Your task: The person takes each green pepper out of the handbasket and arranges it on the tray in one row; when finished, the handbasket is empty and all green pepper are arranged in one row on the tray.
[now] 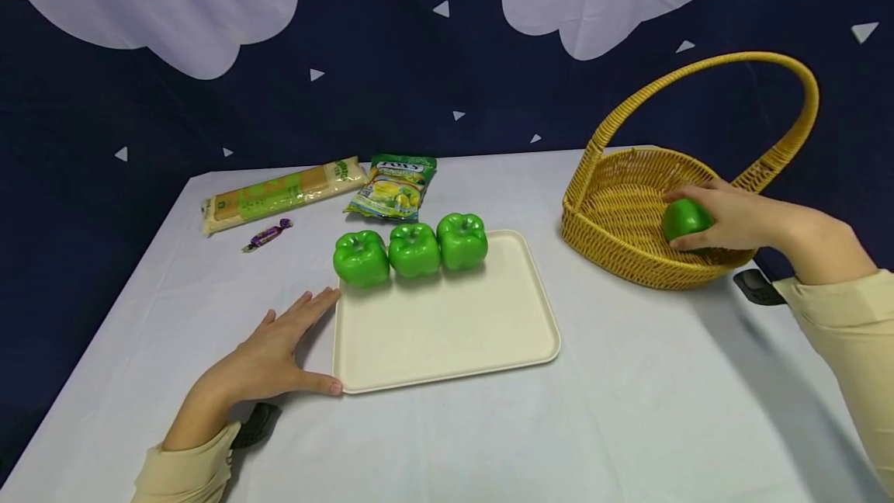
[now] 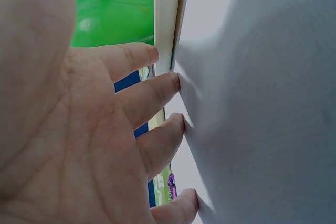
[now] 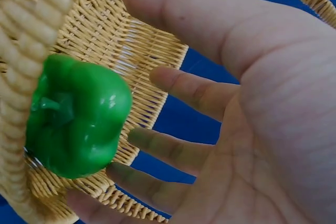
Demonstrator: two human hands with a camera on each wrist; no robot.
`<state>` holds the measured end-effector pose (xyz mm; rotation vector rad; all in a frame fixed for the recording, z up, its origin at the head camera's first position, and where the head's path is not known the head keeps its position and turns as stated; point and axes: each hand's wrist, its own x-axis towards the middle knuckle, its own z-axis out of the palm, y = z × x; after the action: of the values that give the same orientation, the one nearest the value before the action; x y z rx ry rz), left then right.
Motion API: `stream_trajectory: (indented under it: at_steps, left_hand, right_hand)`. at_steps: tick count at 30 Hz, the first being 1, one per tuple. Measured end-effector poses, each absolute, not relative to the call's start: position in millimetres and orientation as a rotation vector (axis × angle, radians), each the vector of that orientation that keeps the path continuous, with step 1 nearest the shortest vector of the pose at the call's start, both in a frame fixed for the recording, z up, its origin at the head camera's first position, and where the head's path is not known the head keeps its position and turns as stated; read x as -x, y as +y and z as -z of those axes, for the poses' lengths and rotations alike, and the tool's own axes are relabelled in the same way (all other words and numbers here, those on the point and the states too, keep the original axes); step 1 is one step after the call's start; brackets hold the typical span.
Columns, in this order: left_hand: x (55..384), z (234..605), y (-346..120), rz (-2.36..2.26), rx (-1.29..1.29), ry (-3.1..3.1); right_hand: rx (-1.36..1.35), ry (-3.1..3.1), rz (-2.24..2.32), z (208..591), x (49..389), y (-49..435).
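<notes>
Three green bell peppers (image 1: 414, 250) stand in a row along the back edge of a cream tray (image 1: 447, 332). My left hand (image 1: 272, 359), fingers spread, rests at the tray's left side, with the thumb at the front corner and a fingertip by the back corner. In the left wrist view its fingertips (image 2: 176, 124) touch the white tabletop. Over at the right, my right hand (image 1: 740, 216) reaches into a woven basket (image 1: 615, 254), where one more green bell pepper (image 3: 84, 114) lies. Its fingers spread about that pepper, and the right wrist view shows a gap before the palm.
Behind the tray lie a green candy bag (image 1: 393, 189) and a long pack of noodle-like sticks (image 1: 282, 194). A small purple-wrapped candy (image 1: 268, 236) lies in front of the pack. The basket's tall handle (image 1: 733, 60) arches over its opening. A dark cloth (image 1: 391, 107) hangs behind the table.
</notes>
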<state>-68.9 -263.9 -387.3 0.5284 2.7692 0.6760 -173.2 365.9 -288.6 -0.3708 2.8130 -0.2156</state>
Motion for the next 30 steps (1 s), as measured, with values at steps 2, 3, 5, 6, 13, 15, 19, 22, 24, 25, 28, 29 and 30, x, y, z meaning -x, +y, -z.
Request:
stream_trajectory:
  at_steps: [2,3,5,6,13,15,19,22,24,25,28,29,30]
  left_hand:
    - [69,388,-264,-0.672,-0.527,2.772]
    - [69,388,-264,-0.669,-0.527,2.774]
    - [69,388,-265,-0.667,-0.522,2.774]
    - [69,388,-265,-0.668,-0.519,2.773]
    - [68,388,-264,-0.684,-0.519,2.772]
    - [68,388,-264,-0.690,-0.523,2.771]
    - [69,388,-264,-0.692,-0.530,2.769]
    - [69,387,-263,-0.692,-0.529,2.769]
    - [69,387,-263,-0.694,-0.525,2.768]
    - [69,387,-263,-0.697,-0.523,2.767]
    - [69,387,-264,-0.700,-0.520,2.766]
    - [69,387,-264,-0.700,-0.519,2.766]
    - [69,388,-264,-0.701,-0.520,2.766]
  right_hand:
    - [0.385,2.817,0.209,290,176,367]
    - [0.396,2.819,0.208,291,177,367]
    - [0.409,2.819,0.201,293,180,368]
    - [0.410,2.815,0.198,294,181,369]
    - [0.393,2.781,0.159,295,189,371]
    - [0.385,2.777,0.150,295,190,372]
    - [0.368,2.784,0.132,295,190,373]
    - [0.357,2.792,0.124,295,191,373]
    - [0.351,2.798,0.115,296,193,373]
    - [0.350,2.801,0.115,296,194,373]
    - [0.357,2.804,0.116,296,198,374]
    - [0.358,2.805,0.117,296,199,374]
    - [0.362,2.807,0.117,296,201,374]
